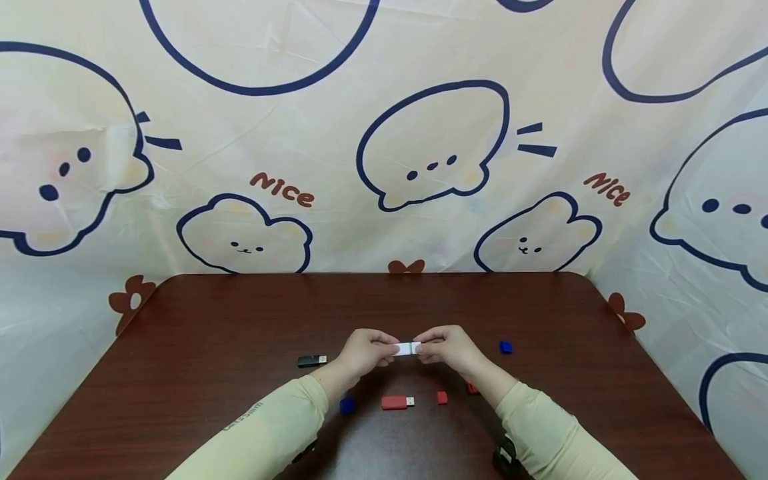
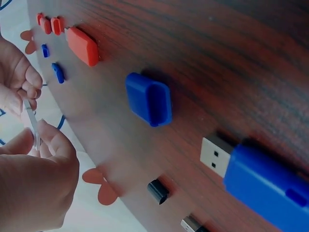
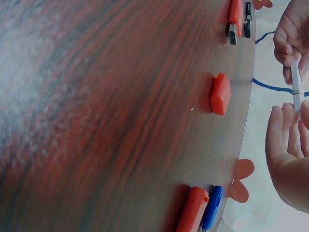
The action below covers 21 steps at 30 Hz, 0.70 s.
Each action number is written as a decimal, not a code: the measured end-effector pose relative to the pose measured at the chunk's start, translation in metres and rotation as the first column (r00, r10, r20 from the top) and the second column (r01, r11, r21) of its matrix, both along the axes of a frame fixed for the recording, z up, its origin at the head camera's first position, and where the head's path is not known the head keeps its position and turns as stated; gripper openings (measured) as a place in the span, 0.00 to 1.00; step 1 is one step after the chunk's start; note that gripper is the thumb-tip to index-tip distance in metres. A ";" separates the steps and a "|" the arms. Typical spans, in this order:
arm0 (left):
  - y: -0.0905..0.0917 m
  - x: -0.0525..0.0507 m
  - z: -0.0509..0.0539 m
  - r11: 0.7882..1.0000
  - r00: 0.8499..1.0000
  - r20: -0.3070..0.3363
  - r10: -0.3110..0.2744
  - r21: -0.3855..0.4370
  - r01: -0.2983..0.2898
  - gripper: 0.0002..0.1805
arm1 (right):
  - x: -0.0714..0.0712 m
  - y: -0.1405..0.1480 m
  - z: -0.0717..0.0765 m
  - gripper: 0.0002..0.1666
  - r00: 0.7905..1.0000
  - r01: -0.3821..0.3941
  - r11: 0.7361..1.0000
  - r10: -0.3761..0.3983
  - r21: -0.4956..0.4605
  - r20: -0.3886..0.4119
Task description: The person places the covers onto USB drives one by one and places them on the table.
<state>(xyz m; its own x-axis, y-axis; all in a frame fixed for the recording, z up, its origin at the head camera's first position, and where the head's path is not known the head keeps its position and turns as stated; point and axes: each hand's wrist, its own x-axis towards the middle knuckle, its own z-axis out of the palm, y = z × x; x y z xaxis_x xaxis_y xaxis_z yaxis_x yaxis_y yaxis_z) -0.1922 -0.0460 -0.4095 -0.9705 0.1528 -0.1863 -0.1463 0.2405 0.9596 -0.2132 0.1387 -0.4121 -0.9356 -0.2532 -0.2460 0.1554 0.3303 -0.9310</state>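
Note:
Above the middle of the table, both hands hold one white USB stick (image 1: 405, 349) level between them. My left hand (image 1: 363, 352) pinches its left end between thumb and fingers. The right hand (image 1: 450, 348) pinches the other end, a short white cap (image 1: 416, 348). A thin seam runs between cap and body; whether they are fully joined I cannot tell. Nearer to me lies a red USB stick (image 1: 394, 402) with its metal plug bare, and a red cap (image 1: 442, 398) sits to its right. Beside the left forearm is a blue cap (image 1: 347, 405).
A black USB stick (image 1: 312, 361) lies left of the hands, a blue piece (image 1: 506, 347) to their right. The left wrist view shows a blue USB stick (image 2: 270, 183) and a black cap (image 2: 158, 191). Another red piece (image 1: 472, 388) is partly hidden by the right wrist.

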 end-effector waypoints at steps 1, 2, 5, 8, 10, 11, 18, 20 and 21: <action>0.000 0.000 0.000 1.000 1.000 0.002 0.001 -0.003 -0.001 0.09 | 0.000 0.000 0.000 0.13 1.000 -0.003 1.000 0.003 0.001 -0.004; 0.000 -0.001 -0.001 1.000 1.000 0.003 0.004 -0.006 -0.004 0.09 | 0.000 0.000 0.000 0.13 1.000 -0.005 1.000 0.005 0.004 -0.007; 0.000 -0.002 -0.001 1.000 1.000 0.006 0.008 -0.013 -0.008 0.09 | 0.001 -0.001 0.001 0.13 1.000 -0.012 1.000 0.012 0.014 -0.015; -0.001 -0.002 -0.001 1.000 1.000 0.003 0.010 -0.018 -0.010 0.09 | 0.001 -0.001 0.002 0.13 1.000 -0.018 1.000 0.018 0.017 -0.019; -0.001 -0.001 0.000 1.000 1.000 -0.001 0.012 -0.018 -0.012 0.09 | 0.001 -0.001 0.002 0.13 1.000 -0.019 1.000 0.019 0.016 -0.023; -0.001 0.000 0.001 1.000 1.000 -0.002 0.012 -0.018 -0.012 0.09 | 0.001 -0.001 0.002 0.13 1.000 -0.019 1.000 0.020 0.018 -0.023; 0.000 0.004 0.006 0.999 1.000 -0.008 0.019 -0.031 -0.019 0.08 | 0.002 -0.002 0.003 0.12 0.999 -0.021 0.999 0.022 0.034 -0.030; 0.001 0.004 0.006 0.999 1.000 -0.014 0.021 -0.030 -0.021 0.08 | 0.003 -0.002 0.004 0.12 0.999 -0.020 0.999 0.021 0.036 -0.032; 0.001 0.004 0.006 0.999 1.000 -0.018 0.019 -0.031 -0.020 0.08 | 0.003 -0.002 0.004 0.12 0.999 -0.020 0.999 0.021 0.036 -0.033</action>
<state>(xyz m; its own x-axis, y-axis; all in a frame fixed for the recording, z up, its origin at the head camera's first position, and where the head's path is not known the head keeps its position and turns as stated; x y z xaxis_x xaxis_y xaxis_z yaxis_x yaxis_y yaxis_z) -0.1879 -0.0452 -0.4037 -0.9765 0.1280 -0.1734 -0.1342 0.2680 0.9540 -0.2105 0.1372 -0.4082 -0.9381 -0.2643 -0.2237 0.1170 0.3660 -0.9232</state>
